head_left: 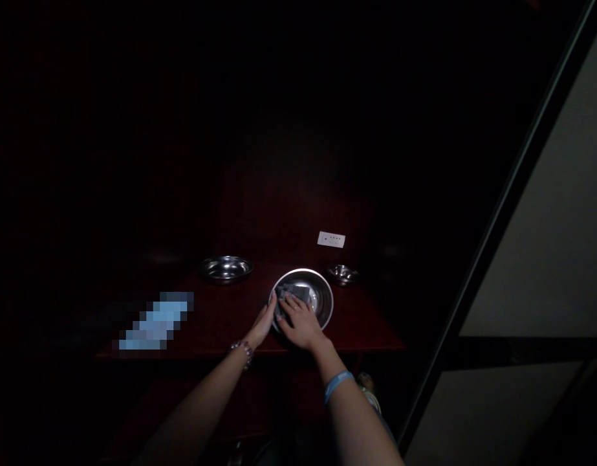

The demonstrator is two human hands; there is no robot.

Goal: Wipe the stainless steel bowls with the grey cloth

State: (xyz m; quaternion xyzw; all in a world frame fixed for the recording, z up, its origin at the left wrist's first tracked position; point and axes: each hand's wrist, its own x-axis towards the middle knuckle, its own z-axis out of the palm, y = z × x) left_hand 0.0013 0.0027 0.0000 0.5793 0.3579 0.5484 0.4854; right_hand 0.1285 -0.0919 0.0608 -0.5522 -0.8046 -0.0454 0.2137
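Bowl (pixel 321 299) wiping looks underway, unfinished.
Your left hand (pixel 264 321) touches its side, grip unclear; right hand (pixel 302 325) spread flat on cloth (pixel 298 292).

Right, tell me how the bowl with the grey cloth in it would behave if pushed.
The bowl is probably stiff, given its metallic shine. Its smooth wall could feel slippery. With the left hand against its side, it may resist sliding that way.
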